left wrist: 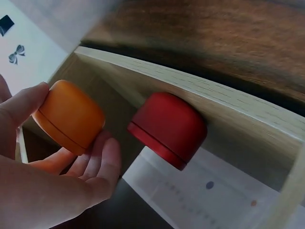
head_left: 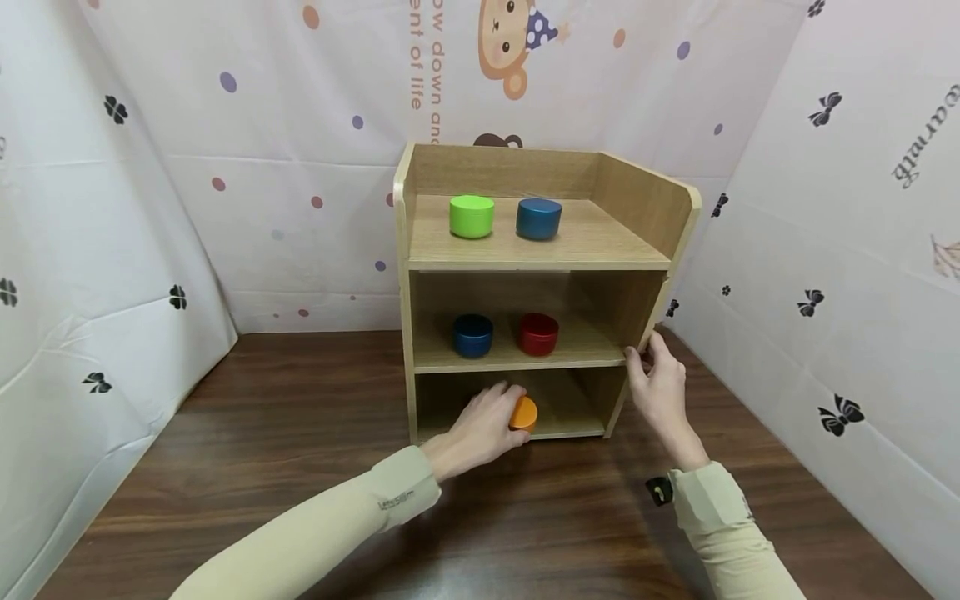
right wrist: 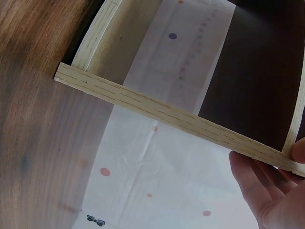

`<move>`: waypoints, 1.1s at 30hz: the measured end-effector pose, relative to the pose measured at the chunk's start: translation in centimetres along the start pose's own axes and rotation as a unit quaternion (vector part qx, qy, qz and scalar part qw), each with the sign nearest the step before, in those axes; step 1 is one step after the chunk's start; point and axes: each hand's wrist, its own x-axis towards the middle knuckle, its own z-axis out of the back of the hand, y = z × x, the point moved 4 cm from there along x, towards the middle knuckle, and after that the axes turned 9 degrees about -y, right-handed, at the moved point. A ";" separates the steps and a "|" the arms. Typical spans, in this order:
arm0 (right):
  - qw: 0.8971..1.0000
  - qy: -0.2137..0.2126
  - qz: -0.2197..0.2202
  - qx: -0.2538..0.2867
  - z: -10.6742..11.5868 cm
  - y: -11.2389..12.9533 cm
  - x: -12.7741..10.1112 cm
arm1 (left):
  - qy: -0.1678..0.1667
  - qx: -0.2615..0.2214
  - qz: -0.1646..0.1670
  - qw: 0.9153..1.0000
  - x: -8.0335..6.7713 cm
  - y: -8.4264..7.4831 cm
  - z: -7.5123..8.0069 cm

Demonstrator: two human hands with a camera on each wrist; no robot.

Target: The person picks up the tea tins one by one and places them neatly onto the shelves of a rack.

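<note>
We see a dark wood-grain table (head_left: 262,467) closed in on three sides by pale printed cloth (head_left: 112,250) with dots, bows and a cartoon monkey. Toward the table's far edge stands a light wooden shelf unit (head_left: 660,208) with three levels and an open back.

The orange tin (head_left: 524,413) is a short, smooth, matte cylinder with rounded edges and a thin seam near one end. It sits at the front of the bottom shelf, tipped on its side in our left hand (head_left: 480,429), whose thumb and curled fingers (left wrist: 102,160) pinch it from opposite sides.

Our right hand (head_left: 660,387) grips the unit's right front upright at the middle shelf's edge, fingers (head_left: 637,360) bent around the board.

On the middle shelf stand a dark blue tin (head_left: 472,335) and a red tin (head_left: 538,333); on top, a green tin (head_left: 472,216) beside a blue tin (head_left: 538,218).
</note>
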 end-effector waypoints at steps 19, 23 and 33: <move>1.000 -0.004 0.005 0.000 0.0 0.0 -0.1 | 0.095 0.019 0.085 0.992 3.7 0.1 -3.7; 1.000 -0.001 0.005 -0.002 0.0 -0.1 -0.1 | 0.109 0.012 0.096 0.989 3.9 0.2 -4.1; 1.000 -0.007 0.007 -0.012 0.0 -0.1 -0.1 | 0.109 0.029 0.097 0.989 4.0 0.6 -4.8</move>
